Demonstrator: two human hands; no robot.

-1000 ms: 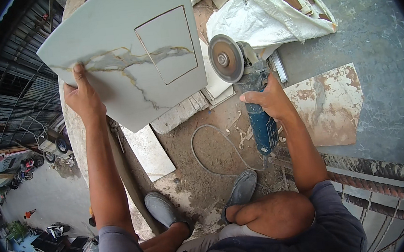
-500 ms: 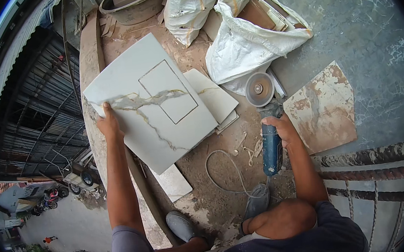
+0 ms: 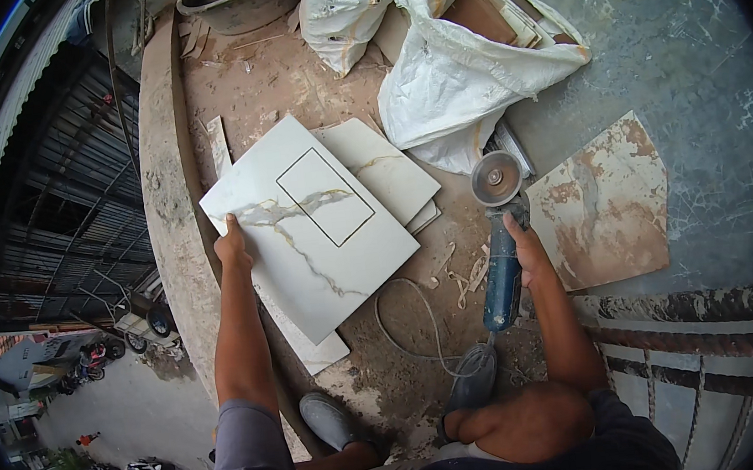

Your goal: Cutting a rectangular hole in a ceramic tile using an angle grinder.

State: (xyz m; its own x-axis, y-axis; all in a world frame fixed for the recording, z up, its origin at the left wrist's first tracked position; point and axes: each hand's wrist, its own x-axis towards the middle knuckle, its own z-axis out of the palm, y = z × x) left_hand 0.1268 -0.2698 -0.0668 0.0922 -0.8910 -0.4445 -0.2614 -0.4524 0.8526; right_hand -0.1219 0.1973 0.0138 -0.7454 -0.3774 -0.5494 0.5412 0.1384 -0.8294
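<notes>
My left hand (image 3: 231,243) grips the left edge of a white marble-patterned tile (image 3: 306,261), thumb on top and fingers hidden beneath. A narrow rectangular outline (image 3: 327,196) is cut into the tile, with the piece inside still in place. My right hand (image 3: 530,251) is closed on a blue angle grinder (image 3: 503,286), its thumb along the body near the head. The grinder's round disc (image 3: 496,178) points away from me, apart from the tile. More tiles (image 3: 393,178) lie partly under the held one, and a white strip (image 3: 316,356) shows below its near corner.
An open white sack (image 3: 471,87) of tile scraps stands beyond the grinder, another sack (image 3: 353,8) farther left. A stained tile piece (image 3: 608,211) lies at right, near metal railings (image 3: 705,306). The grinder's cord (image 3: 392,339) loops by my shoes. A concrete ledge (image 3: 170,174) edges the left drop.
My left hand has lowered the tile toward the ground, bringing it nearer me and slightly right. The grinder has shifted slightly, its disc a little nearer me; my right thumb now lies along its body.
</notes>
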